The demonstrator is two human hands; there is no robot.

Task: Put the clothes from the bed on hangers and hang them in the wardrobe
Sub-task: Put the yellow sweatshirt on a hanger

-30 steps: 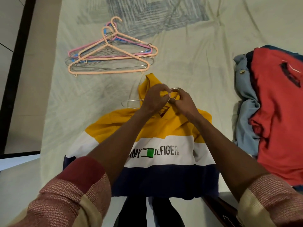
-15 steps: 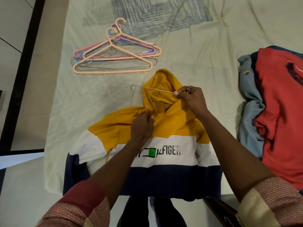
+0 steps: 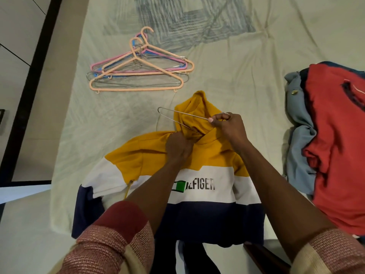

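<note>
Hooded sweatshirt (image 3: 209, 171) in yellow, white and navy bands lies face up on the near part of the pale cream bedsheet (image 3: 237, 66), its yellow hood (image 3: 197, 109) pointing toward the far side and its navy hem hanging over the near edge of the bed. Black lettering and a small green patch run across the white chest band.

A thin silver wire hanger (image 3: 178, 118) crosses the hood at a tilt. Its looped left end sticks out over the sheet to the left of the hood, while one wire runs down into the neck opening. The right hand (image 3: 229, 125) pinches the hanger at its hook end, just right of the hood, with thumb and fingers curled round the metal. The left hand (image 3: 178, 145) is closed on the yellow fabric at the neckline, bunching it just left of where the wire enters. Both forearms come from red and cream patterned sleeves (image 3: 118, 240) at the near edge.

Farther away and to the left, a heap of plastic and wire hangers (image 3: 138, 70) in peach, pink, blue and grey rests on the sheet, well apart from the sweatshirt. On the right side of the bed sits a pile of clothes (image 3: 335, 145), a red garment on top of a light blue one.
</note>
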